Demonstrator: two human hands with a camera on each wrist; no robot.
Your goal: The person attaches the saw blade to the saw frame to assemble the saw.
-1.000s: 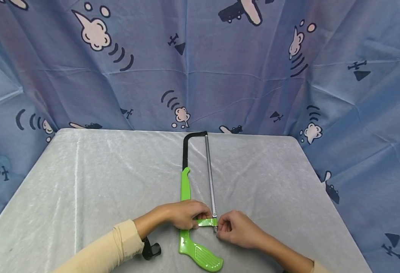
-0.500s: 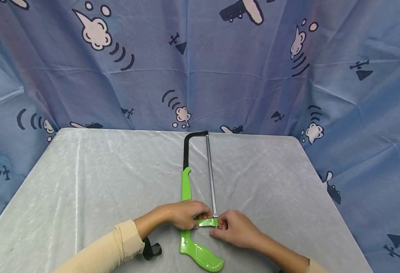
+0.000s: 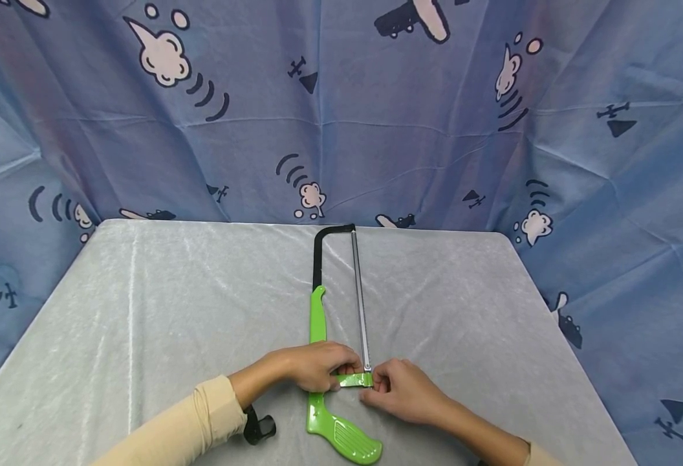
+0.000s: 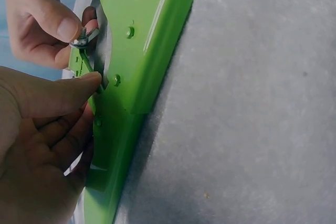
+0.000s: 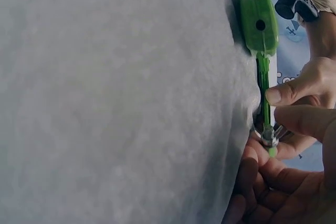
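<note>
A hacksaw with a green grip [image 3: 350, 440] and a black front frame [image 3: 317, 259] lies on the grey cloth, its blade [image 3: 361, 304] to the right. My left hand [image 3: 318, 364] pinches the short green arm [image 3: 352, 380] that reaches to the blade's near end. At the end of that arm, my right hand [image 3: 408, 391] has thumb and fingers around a metal wing nut [image 4: 83, 40] on a threaded stud. The right wrist view shows the wing nut [image 5: 270, 136] between those fingers; in the head view they hide most of it.
A grey velvety cloth [image 3: 213, 291] covers the table, whose far edge meets a blue patterned curtain [image 3: 260, 97]. A black wrist-worn device [image 3: 258, 427] sits under my left wrist, left of the saw's grip.
My right thumb has shifted a little left at the wing nut, covering the stud end that showed earlier. The left hand and the hacksaw stay in place.
</note>
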